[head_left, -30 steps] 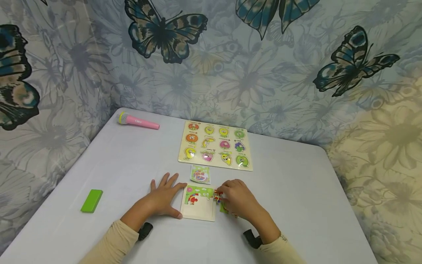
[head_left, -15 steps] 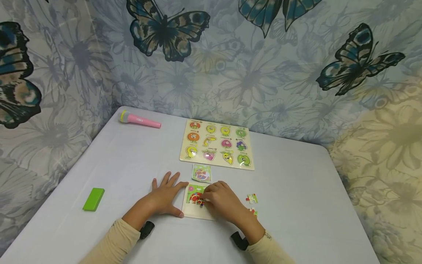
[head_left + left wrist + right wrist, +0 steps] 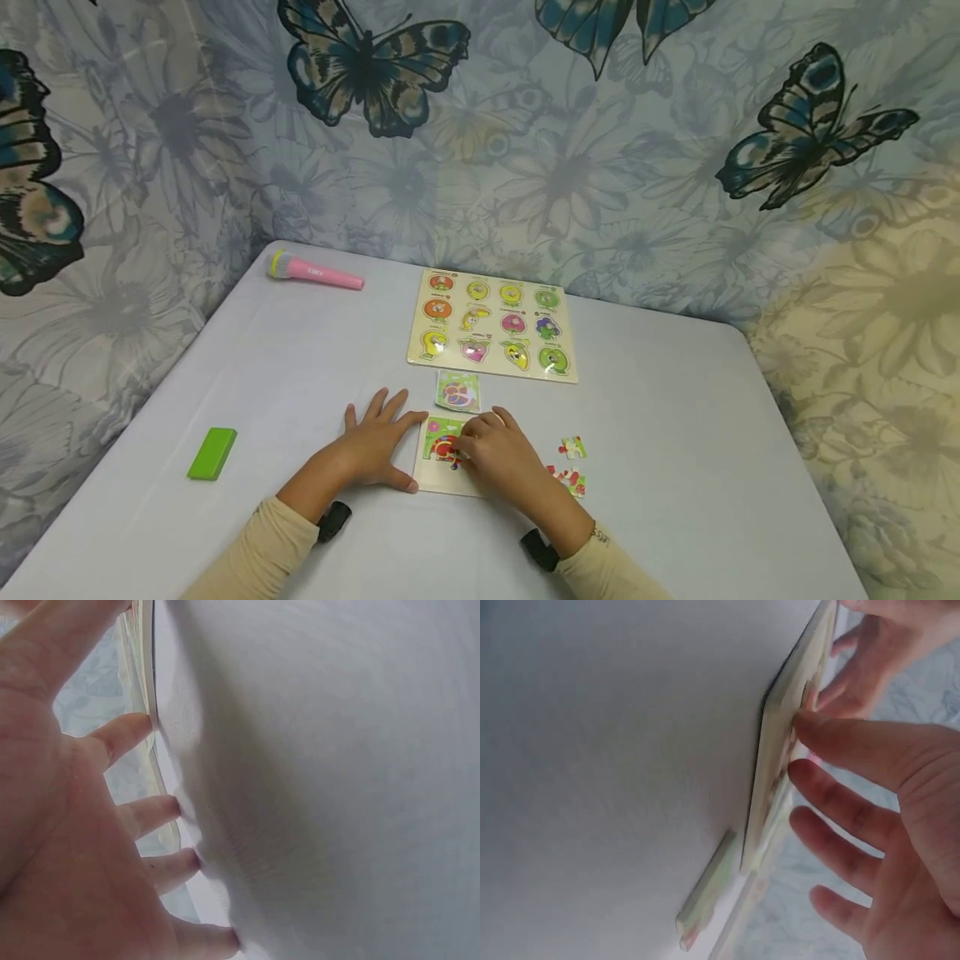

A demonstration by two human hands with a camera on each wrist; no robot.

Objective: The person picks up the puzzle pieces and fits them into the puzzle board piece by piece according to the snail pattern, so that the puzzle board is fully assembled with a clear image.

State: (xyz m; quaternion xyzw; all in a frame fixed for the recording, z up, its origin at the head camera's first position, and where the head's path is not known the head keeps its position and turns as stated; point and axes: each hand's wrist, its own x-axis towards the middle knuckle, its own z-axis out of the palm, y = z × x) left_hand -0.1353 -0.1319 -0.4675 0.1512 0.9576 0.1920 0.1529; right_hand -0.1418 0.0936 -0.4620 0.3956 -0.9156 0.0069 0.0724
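A small wooden puzzle board [image 3: 442, 482] lies on the table, its upper left filled with green and red pieces. My left hand [image 3: 375, 450] is spread flat beside it, with thumb and index finger touching its left edge; the left wrist view shows the fingertips [image 3: 165, 806] resting on the table. Over the board's middle, my right hand [image 3: 498, 458] pinches a red puzzle piece [image 3: 453, 455] between thumb and index finger, largely hidden by the fingers. In the right wrist view, the thumb [image 3: 855, 742] and index finger meet the board's surface, and the other fingers stand apart.
Loose puzzle pieces [image 3: 572, 448] lie right of the board. A picture card [image 3: 458, 392] sits just beyond it, then a larger fruit puzzle board [image 3: 491, 367]. A pink toy microphone [image 3: 318, 273] lies at the back left, a green block [image 3: 212, 454] at the left.
My right hand has moved left from beside the board onto its middle, carrying the red puzzle piece. Loose pieces on the right have come into view. My left hand has stayed put.
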